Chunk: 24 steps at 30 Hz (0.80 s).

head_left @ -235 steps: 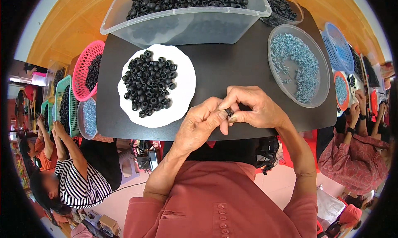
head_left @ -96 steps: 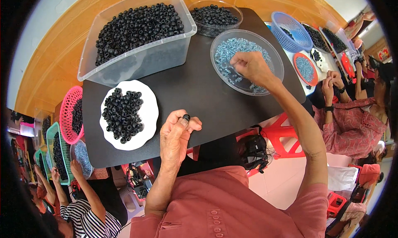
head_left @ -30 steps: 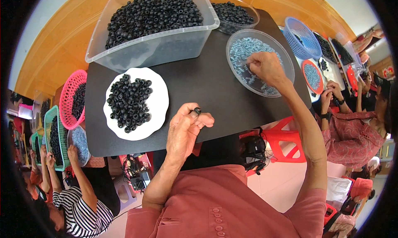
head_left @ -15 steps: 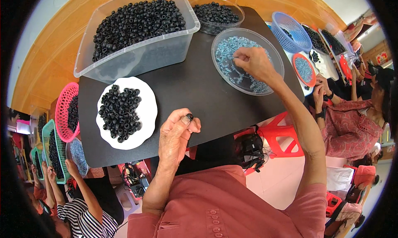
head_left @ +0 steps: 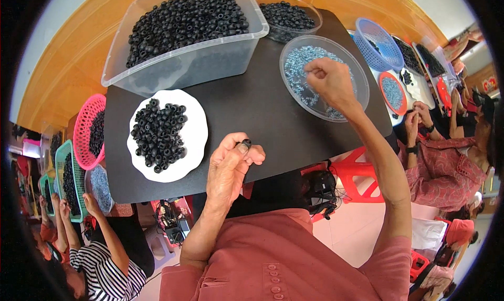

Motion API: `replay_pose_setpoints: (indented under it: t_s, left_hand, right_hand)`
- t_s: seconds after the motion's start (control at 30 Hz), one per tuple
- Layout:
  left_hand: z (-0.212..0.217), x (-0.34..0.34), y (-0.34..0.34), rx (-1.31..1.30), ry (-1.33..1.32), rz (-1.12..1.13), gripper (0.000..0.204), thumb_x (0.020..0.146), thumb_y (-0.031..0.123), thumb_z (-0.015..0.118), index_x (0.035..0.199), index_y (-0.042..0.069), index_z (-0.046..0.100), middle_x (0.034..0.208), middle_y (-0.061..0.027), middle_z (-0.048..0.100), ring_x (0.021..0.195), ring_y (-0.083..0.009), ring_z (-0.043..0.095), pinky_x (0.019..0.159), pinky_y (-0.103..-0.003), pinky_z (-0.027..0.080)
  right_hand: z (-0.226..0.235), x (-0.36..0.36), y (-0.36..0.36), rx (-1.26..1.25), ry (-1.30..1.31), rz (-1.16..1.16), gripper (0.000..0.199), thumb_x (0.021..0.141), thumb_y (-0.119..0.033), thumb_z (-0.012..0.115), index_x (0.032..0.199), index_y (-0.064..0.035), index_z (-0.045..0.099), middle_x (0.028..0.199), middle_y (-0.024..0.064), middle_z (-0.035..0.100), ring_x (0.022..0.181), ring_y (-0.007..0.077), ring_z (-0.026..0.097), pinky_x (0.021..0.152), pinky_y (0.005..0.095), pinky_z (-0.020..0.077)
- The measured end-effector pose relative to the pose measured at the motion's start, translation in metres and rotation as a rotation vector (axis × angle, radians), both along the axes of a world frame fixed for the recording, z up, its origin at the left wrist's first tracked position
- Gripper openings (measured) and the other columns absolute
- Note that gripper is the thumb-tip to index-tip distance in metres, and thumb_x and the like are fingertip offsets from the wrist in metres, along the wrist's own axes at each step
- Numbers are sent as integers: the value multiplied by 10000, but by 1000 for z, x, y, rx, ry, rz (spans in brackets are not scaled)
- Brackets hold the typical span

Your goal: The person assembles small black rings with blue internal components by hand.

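Observation:
Between the thumb and forefinger of my left hand (head_left: 227, 170) is a small black hollow bead-like piece (head_left: 247, 142), held just above the table's near edge. My right hand (head_left: 332, 85) hovers over a round clear tray (head_left: 361, 86) of small pale-blue translucent pieces (head_left: 298, 65). Its fingertips are pinched together, and whatever they hold is hidden. To the left of my left hand lies a scalloped white plate (head_left: 198, 138) with a heap of black hollow pieces (head_left: 158, 133) like the held one.
A large translucent bin (head_left: 210, 67) full of black pieces fills the far left of the dark table (head_left: 247, 104). Beside it stands a clear bowl (head_left: 286, 35) of more. Co-workers sit on both sides, near a pink basket (head_left: 79, 128) and a blue basket (head_left: 386, 46). A red stool (head_left: 359, 183) stands below.
The view has shifted slightly, moving the table and its containers a little to the right. My right hand is still pinched over the tray; my left still grips the black piece.

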<state>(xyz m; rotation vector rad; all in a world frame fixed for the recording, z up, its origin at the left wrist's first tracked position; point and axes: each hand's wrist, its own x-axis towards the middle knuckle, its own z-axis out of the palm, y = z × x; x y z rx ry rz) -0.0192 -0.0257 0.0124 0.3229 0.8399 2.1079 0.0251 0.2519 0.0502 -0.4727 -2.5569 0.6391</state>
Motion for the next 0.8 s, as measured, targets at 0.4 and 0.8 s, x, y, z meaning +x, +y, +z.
replay_pose_setpoints:
  t_s: [0.4, 0.8]
  left_hand:
    - [-4, 0, -2, 31, -7, 11, 171, 944, 138, 493, 1033, -4, 528, 810, -76, 609, 801, -150, 574, 745, -262, 448]
    - [-6, -1, -2, 14, -20, 2, 174, 955, 113, 463, 1048, -18, 529, 865, -73, 600, 779, -117, 583, 749, -250, 467]
  right_hand:
    - [-15, 12, -124, -863, 202, 447, 59, 757, 1, 624, 812, -16, 614, 751, -14, 613, 695, 44, 546, 643, 203, 450]
    - [-23, 14, -141, -1149, 316, 500, 91, 782, 93, 576, 840, 23, 578, 854, 84, 582, 695, 124, 573, 605, 262, 472]
